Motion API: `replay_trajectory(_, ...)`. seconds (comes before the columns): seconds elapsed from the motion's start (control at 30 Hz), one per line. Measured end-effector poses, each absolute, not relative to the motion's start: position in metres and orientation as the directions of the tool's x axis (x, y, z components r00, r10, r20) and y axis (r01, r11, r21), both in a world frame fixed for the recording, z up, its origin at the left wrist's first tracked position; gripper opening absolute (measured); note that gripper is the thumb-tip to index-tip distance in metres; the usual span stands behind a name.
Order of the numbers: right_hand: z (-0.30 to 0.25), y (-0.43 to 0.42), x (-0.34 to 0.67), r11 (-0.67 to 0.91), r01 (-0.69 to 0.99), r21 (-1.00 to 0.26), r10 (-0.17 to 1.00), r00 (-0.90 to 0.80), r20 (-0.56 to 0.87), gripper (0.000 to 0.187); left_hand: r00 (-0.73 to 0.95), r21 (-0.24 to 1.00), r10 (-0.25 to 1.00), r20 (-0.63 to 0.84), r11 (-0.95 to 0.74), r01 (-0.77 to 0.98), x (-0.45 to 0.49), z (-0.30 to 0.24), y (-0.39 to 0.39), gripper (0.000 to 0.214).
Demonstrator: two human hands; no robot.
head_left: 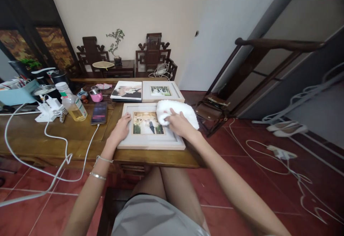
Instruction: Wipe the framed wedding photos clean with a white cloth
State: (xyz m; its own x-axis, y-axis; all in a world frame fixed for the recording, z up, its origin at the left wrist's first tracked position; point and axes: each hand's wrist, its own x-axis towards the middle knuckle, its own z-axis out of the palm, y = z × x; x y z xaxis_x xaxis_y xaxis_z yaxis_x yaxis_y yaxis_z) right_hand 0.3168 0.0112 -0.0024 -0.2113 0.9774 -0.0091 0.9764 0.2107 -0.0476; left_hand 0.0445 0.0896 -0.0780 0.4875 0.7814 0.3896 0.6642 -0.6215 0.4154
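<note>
A pale picture frame (150, 143) lies flat near the front edge of the wooden table, a photo in its middle. My left hand (123, 126) rests on the frame's left side, fingers stretched out over the border. On the frame's upper right, my right hand (177, 121) grips a folded white towel (178, 107), thumb and fingers pressing into it. The towel covers that corner of the frame and hangs past its right edge. Behind lies a second picture frame (176, 92), beside a stack topped by a printed cover (126, 90).
Left on the table (77, 135) are a charging phone (99, 113), a bottle of yellow liquid (76, 109), a pink mug (96, 95) and a white power strip (47, 110) with trailing cables. A dark wooden chair (279, 44) stands at the right. Cables lie on the red tiled floor.
</note>
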Motion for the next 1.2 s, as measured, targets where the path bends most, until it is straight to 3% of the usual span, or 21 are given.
replay_trajectory(0.33,-0.005,-0.112,0.312,0.256,0.952,-0.170,0.955,-0.276,-0.107,0.058,0.488,0.406,0.781,0.391,-0.622,0.670,0.044,-0.084,0.092,0.060)
replay_trajectory(0.63,-0.006,0.026,0.321,0.128,0.986,-0.104,0.991,-0.123,0.049,0.052,0.536,0.371,0.774,0.337,-0.632,0.680,0.045,-0.073,0.088,0.063)
replay_trajectory(0.73,0.000,0.066,0.298,0.225,0.974,-0.025,0.970,-0.221,0.103,0.046,0.523,0.378,0.782,0.339,-0.622,0.685,0.046,-0.072,0.087,0.062)
replay_trajectory(0.87,-0.002,0.095,0.242,0.471,0.881,0.036,0.872,-0.471,0.130,0.040,0.534,0.371,0.760,0.371,-0.649,0.664,0.047,-0.066,0.084,0.059)
replay_trajectory(0.97,-0.008,0.102,0.213,0.527,0.849,0.048,0.841,-0.529,0.117,0.039,0.558,0.365,0.728,0.399,-0.684,0.631,0.048,-0.062,0.082,0.056)
replay_trajectory(1.07,-0.009,0.098,0.220,0.469,0.882,0.043,0.877,-0.471,0.092,0.036,0.541,0.396,0.743,0.395,-0.669,0.629,0.048,-0.065,0.083,0.059)
replay_trajectory(1.2,0.001,0.084,0.274,0.277,0.957,0.084,0.961,-0.275,-0.031,0.034,0.503,0.431,0.786,0.359,-0.618,0.658,0.046,-0.075,0.086,0.060)
